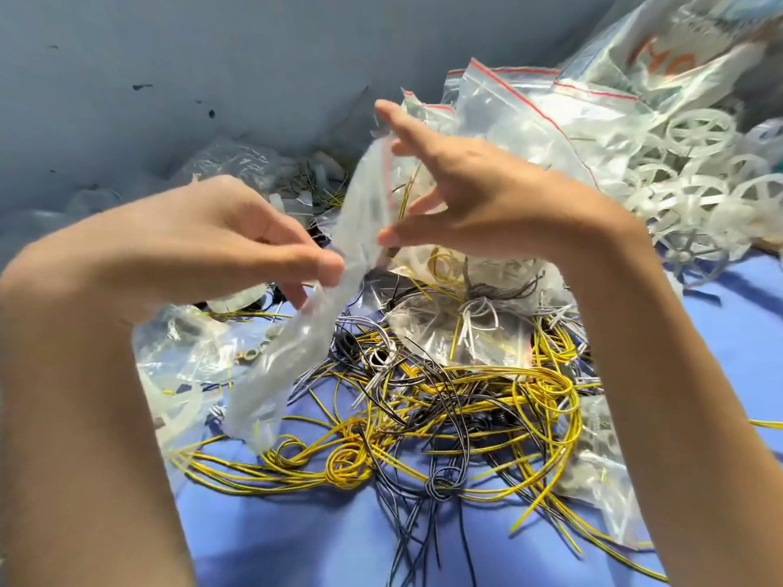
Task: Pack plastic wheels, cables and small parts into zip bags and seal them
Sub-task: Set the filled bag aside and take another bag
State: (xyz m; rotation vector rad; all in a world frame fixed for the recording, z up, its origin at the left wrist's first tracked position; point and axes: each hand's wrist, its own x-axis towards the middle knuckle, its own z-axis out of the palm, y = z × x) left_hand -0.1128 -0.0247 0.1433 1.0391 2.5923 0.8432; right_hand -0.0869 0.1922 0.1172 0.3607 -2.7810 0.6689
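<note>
Down at the bottom of the frame, a tangle of thin yellow cables [339, 463] sprawls over the blue tabletop [322, 548], with dark grey cables [406, 523] looped through it. That lot looks springy and light, likely to snag if lifted by a single strand. Better to gather a whole coil.

Just above, centre left, hangs the clear plastic zip bag [296, 332], limp and crumpled, its lower end dangling over the cables. It's a thin, slippery film that weighs next to nothing (it looks empty, though the blur makes that hard to say). The place to hold it is the stiffer mouth strip, red-lined, up near centre frame.

The left hand [212, 247] pinches the bag's middle between thumb and curled fingers. The right hand [474, 197] is splayed wide, fingers straight, thumb tip against the film. It looks set to tease the mouth apart.

Further back, at right, sits a heap of white spoked plastic wheels [699, 133], rigid and light and best taken by the rim. Beyond, at upper right, lies a pile of clear red-striped zip bags [521, 116].
</note>
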